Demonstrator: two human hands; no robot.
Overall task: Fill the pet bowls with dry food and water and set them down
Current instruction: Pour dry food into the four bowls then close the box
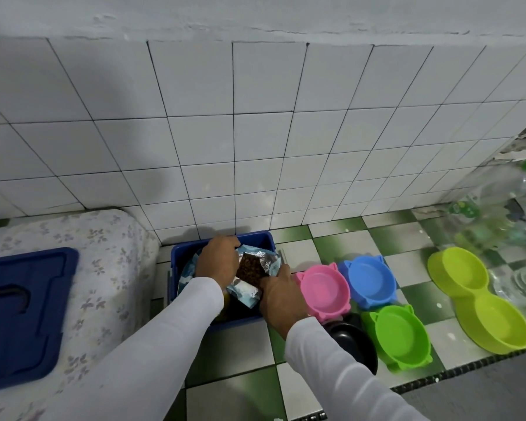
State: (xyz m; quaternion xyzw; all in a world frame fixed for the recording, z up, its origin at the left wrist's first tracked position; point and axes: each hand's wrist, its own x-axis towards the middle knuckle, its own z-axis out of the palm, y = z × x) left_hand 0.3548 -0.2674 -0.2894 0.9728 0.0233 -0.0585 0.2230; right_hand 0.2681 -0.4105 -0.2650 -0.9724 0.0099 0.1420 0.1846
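Both hands spread the mouth of a foil food bag (249, 268) inside a blue bin (264, 238) by the tiled wall, apparently to reach the dry kibble w/o spilling: left hand (217, 261) gripped the far edge, right hand (281, 294) pinched the near edge. Pink bowl (325, 288), blue bowl (369, 279), green bowl (400, 334) & a lime double bowl (480, 294) sat empty on the checkered floor just right of the bin, within easy reach. Bare floor lay nearer the person.
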